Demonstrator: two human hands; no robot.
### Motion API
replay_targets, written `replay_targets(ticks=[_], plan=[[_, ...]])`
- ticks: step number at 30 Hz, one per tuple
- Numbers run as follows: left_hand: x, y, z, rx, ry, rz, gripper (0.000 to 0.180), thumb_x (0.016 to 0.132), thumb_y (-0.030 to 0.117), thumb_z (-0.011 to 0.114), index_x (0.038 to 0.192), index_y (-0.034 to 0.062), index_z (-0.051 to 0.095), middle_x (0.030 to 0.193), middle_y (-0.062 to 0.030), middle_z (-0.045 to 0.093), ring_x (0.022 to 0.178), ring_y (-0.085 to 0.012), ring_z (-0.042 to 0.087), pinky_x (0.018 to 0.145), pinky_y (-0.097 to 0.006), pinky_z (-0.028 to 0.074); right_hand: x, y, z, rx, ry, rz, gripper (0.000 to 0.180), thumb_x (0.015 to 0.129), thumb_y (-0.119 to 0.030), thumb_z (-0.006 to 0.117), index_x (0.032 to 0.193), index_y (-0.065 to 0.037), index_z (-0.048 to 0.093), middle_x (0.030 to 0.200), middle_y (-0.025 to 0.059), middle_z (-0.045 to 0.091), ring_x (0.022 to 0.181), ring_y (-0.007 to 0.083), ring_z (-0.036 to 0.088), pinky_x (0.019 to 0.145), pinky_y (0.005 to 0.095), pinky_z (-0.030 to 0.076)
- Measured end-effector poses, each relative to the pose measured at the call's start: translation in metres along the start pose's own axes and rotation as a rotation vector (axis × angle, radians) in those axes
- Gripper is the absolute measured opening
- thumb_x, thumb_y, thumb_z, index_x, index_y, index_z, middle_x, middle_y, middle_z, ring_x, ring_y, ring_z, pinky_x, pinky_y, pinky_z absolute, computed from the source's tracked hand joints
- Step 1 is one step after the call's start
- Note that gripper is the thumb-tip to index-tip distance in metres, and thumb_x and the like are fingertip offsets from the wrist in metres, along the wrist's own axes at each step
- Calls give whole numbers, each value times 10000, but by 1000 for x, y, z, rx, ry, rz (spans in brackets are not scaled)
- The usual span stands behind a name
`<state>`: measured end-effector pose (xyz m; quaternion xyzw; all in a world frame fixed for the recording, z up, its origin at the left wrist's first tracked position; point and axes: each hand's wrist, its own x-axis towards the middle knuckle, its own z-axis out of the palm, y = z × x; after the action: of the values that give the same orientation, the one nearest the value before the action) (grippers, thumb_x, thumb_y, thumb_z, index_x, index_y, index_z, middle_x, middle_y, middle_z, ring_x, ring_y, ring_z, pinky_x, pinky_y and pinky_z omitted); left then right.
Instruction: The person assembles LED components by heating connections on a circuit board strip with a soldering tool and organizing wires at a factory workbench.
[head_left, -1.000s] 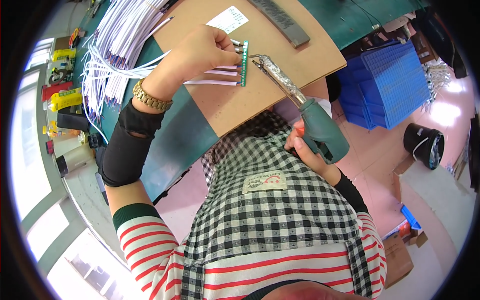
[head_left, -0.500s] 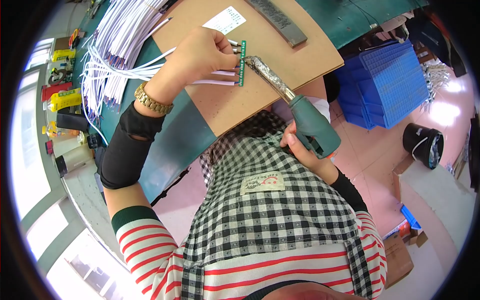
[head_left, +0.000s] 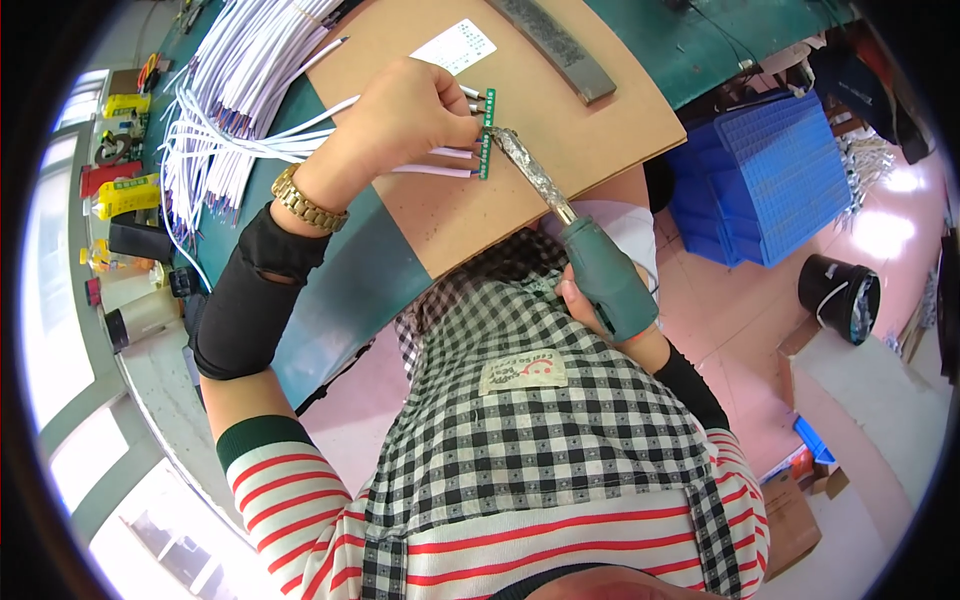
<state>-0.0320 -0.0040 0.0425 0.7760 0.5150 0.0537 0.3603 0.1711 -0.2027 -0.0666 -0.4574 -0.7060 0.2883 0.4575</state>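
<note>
My left hand (head_left: 415, 110) is closed in a pinch on a white wire at the edge of a narrow green circuit board strip (head_left: 485, 165); the fingertips hide the pinched end. Several other white wires (head_left: 432, 171) meet the same edge above and below my fingers. My right hand (head_left: 583, 305) is wrapped round the green handle of a soldering iron (head_left: 608, 275), which partly covers the fingers. The iron's crusted metal shaft slants up to the left, and its tip is at the strip's right side, close to my left fingertips. Whether it touches cannot be made out.
Under the strip lies a brown board (head_left: 440, 225) on a green table (head_left: 345, 290). A dark grey bar (head_left: 560, 50) and a white label sheet (head_left: 455, 46) rest on it. A thick bundle of white wires (head_left: 235, 80) lies left. Blue crates (head_left: 770, 180) and a black bucket (head_left: 840, 298) stand right.
The soldering iron has shifted slightly left, its handle turned in my right hand. The strip and my left fingers sit a little lower in the picture, still together.
</note>
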Motion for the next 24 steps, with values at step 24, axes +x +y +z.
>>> replay_targets(ticks=[24], plan=[[-7, 0, 2, 57, 16, 89, 184, 735, 122, 677, 688, -17, 565, 570, -24, 553, 541, -66, 530, 503, -242, 430, -10, -14, -11, 569, 86, 318, 311, 855, -15, 550, 1154, 26, 474, 793, 76, 582, 692, 150, 589, 651, 287, 493]])
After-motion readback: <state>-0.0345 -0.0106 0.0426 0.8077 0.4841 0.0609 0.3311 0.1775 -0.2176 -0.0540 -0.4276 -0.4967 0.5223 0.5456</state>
